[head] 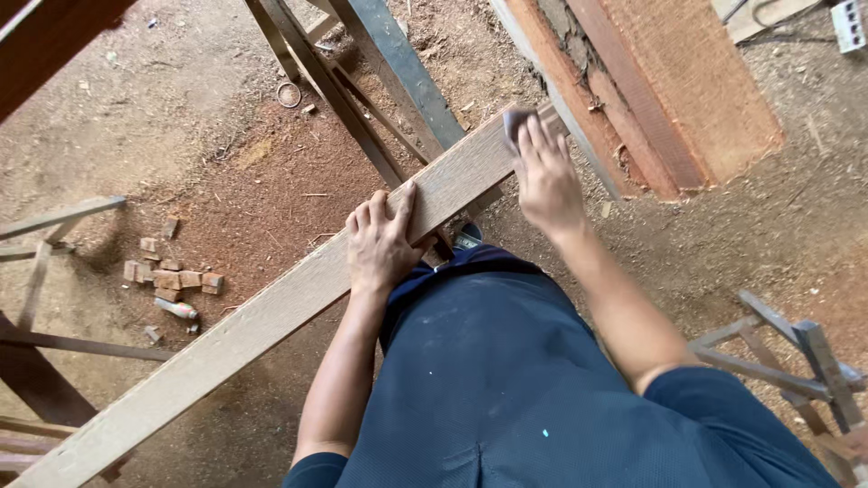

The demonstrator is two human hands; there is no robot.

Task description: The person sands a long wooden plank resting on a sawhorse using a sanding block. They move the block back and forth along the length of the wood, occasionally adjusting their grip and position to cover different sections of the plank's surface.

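Note:
A long pale wooden plank point(262, 321) runs diagonally from the lower left to the upper right in the head view. My left hand point(382, 242) lies flat on its middle, fingers curled over the far edge. My right hand point(546, 176) presses a small grey piece of sandpaper point(514, 121) onto the plank's upper end. Most of the sandpaper is hidden under my fingers. My dark blue shirt fills the bottom of the view.
The ground is dirt covered in reddish sawdust. Several small wood offcuts point(172, 278) lie at the left. A dark metal frame point(380, 72) crosses under the plank. Reddish boards point(669, 81) are stacked at the upper right. Wooden stands point(787, 352) flank both sides.

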